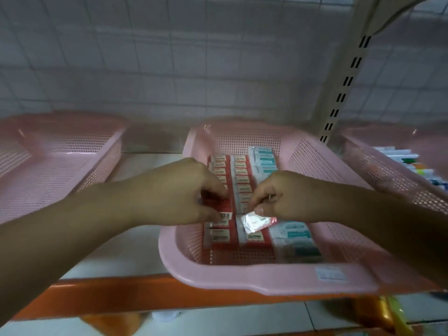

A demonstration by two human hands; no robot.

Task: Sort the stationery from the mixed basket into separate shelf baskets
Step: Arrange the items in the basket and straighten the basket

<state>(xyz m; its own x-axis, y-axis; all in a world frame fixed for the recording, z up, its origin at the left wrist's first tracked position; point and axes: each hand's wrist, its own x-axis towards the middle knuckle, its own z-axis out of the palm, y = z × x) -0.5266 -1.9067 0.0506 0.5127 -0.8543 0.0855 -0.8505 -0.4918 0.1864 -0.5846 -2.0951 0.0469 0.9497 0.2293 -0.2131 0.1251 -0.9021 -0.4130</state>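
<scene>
Left hand (179,190): fingers curled round a red box (219,207), gripping it from above; the barcode end faces the camera.
Right hand (278,197): thumb and fingertips pinch a shiny clear-wrapped packet (254,221) at its upper edge.
Red box: held over the left column of boxes, inside the middle basket (242,277), just above the stock.
Packet: hangs tilted over the near end of the centre column, just beside the red box; its print is too blurred to read.
Middle basket: pink, perforated, on the shelf (135,246), with its near rim overhanging the orange edge (121,294). It holds two columns of red boxes (242,175) side by side and a column of teal packs (265,158) along their right.
Left basket (60,151): pink, same make, well apart from the middle one.
Right basket (378,166): pink, beyond the slotted post (339,93), with pens (412,163) lying in it.
Behind: white tiled wall (145,57).
Hands: close together but apart, both over the middle basket.
</scene>
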